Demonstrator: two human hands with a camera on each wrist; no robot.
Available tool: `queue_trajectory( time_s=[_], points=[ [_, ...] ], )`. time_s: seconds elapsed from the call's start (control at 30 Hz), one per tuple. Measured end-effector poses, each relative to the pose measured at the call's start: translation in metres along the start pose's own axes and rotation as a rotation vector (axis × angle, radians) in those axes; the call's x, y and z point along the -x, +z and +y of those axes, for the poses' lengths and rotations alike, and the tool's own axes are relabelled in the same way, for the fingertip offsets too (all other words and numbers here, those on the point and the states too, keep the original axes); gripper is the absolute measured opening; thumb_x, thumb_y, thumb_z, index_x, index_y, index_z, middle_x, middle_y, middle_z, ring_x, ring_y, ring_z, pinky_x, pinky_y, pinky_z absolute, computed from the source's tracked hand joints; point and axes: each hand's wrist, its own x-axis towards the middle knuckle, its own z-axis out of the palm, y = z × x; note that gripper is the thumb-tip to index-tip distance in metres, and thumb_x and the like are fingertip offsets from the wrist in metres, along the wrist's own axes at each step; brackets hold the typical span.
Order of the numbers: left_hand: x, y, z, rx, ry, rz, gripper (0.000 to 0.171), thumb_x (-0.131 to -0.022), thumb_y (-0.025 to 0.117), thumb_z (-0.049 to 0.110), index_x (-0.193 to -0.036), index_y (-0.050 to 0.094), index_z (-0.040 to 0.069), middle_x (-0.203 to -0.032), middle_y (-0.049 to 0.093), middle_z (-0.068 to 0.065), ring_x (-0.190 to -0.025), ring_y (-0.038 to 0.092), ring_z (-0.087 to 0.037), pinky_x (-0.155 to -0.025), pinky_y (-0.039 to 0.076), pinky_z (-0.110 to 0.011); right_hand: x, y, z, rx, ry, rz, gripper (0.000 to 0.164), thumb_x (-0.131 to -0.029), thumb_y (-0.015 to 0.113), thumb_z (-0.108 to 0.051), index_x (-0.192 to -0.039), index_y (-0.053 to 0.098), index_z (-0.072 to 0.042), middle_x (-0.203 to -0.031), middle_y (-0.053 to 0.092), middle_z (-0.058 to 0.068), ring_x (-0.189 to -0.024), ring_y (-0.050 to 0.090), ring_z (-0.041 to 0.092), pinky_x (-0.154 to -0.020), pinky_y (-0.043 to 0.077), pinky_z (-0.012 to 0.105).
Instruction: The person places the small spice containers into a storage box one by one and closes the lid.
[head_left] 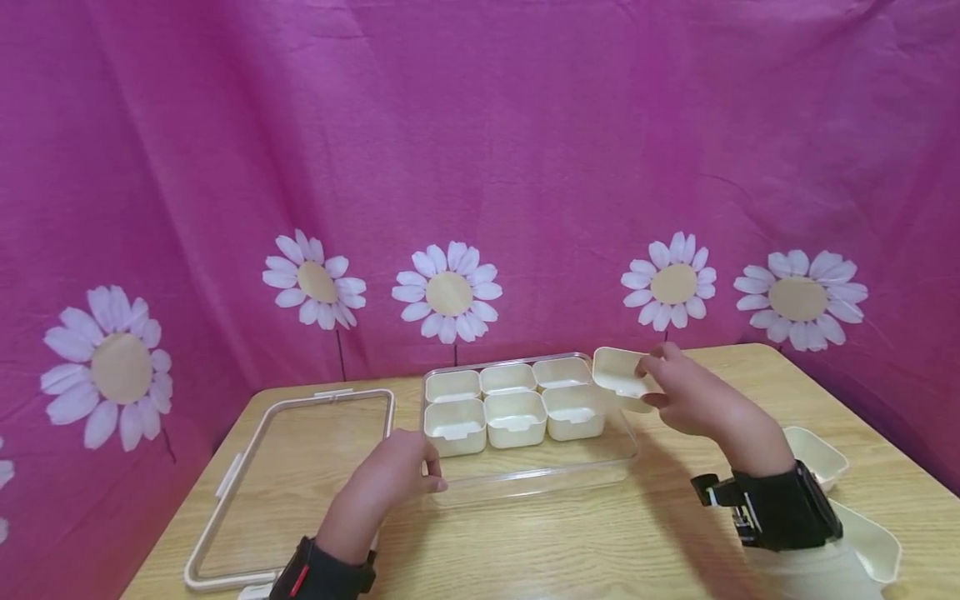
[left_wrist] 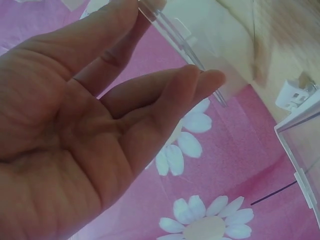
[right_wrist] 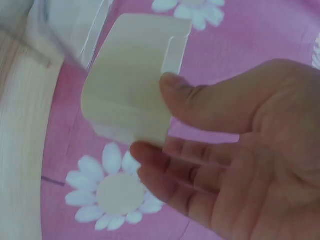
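My right hand [head_left: 686,392] pinches a small cream bin [head_left: 618,371] by its wall, thumb on one face and fingers on the other. In the right wrist view the held bin [right_wrist: 130,75] is tilted. It hangs over the back right corner of a clear plastic tray [head_left: 525,483]. Inside that tray stand two rows of three matching cream bins [head_left: 516,419], towards the back and left. At the tray's front left corner, my left hand [head_left: 393,471] pinches the rim; the left wrist view shows the clear wall [left_wrist: 175,35] at its fingertips.
A clear lid with a white frame [head_left: 198,537] and side clips lies left of the tray. Two more cream bins [head_left: 817,454] sit at the right, partly behind the right forearm. A pink curtain with daisies [head_left: 525,167] hangs behind the wooden table [head_left: 570,550].
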Motion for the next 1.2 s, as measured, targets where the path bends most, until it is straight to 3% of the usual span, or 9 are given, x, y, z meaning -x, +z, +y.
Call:
queue_trajectory(
  time_s=[0.23, 0.5, 0.83, 1.03, 1.2],
  points=[
    [0.000, -0.001, -0.002, 0.018, 0.007, -0.020, 0.019, -0.081, 0.085, 0.012, -0.069, 0.070, 0.013, -0.074, 0.063, 0.003, -0.071, 0.051, -0.015, -0.065, 0.045, -0.032, -0.007, 0.014, -0.030, -0.044, -0.177, -0.026, 0.023, -0.083, 0.073, 0.010, -0.100, 0.061, 0.000, -0.107, 0.053, 0.018, -0.086, 0.060, 0.028, -0.081, 0.055, 0.047],
    [0.001, 0.003, 0.002, 0.006, 0.038, -0.028, 0.019, -0.082, 0.085, 0.013, -0.070, 0.070, 0.013, -0.072, 0.061, 0.004, -0.071, 0.051, -0.014, -0.066, 0.044, -0.032, -0.010, 0.028, -0.052, -0.115, -0.237, -0.179, 0.021, -0.086, 0.073, 0.006, -0.100, 0.060, -0.003, -0.109, 0.051, 0.012, -0.086, 0.058, 0.021, -0.079, 0.054, 0.036],
    [0.001, 0.009, 0.011, -0.068, 0.082, 0.036, 0.024, -0.081, 0.086, 0.014, -0.066, 0.067, 0.014, -0.068, 0.059, 0.004, -0.064, 0.048, -0.012, -0.061, 0.042, -0.030, -0.011, 0.036, -0.064, -0.096, -0.353, -0.189, 0.023, -0.084, 0.075, 0.005, -0.093, 0.059, -0.008, -0.108, 0.053, 0.008, -0.091, 0.057, 0.023, -0.083, 0.052, 0.039],
    [0.002, 0.009, 0.012, -0.086, 0.079, 0.042, 0.024, -0.081, 0.086, 0.014, -0.066, 0.067, 0.015, -0.069, 0.061, 0.004, -0.065, 0.050, -0.011, -0.062, 0.045, -0.030, -0.009, 0.041, -0.067, -0.127, -0.329, -0.262, 0.020, -0.086, 0.073, 0.005, -0.092, 0.059, -0.007, -0.108, 0.053, 0.008, -0.088, 0.059, 0.023, -0.082, 0.053, 0.036],
    [0.002, 0.009, 0.013, -0.081, 0.062, 0.038, 0.024, -0.081, 0.086, 0.014, -0.066, 0.066, 0.015, -0.068, 0.059, 0.004, -0.065, 0.049, -0.012, -0.061, 0.044, -0.030, -0.011, 0.049, -0.065, -0.134, -0.342, -0.271, 0.023, -0.083, 0.072, 0.008, -0.082, 0.057, -0.010, -0.096, 0.052, 0.003, -0.080, 0.053, 0.015, -0.074, 0.049, 0.029]
  ],
)
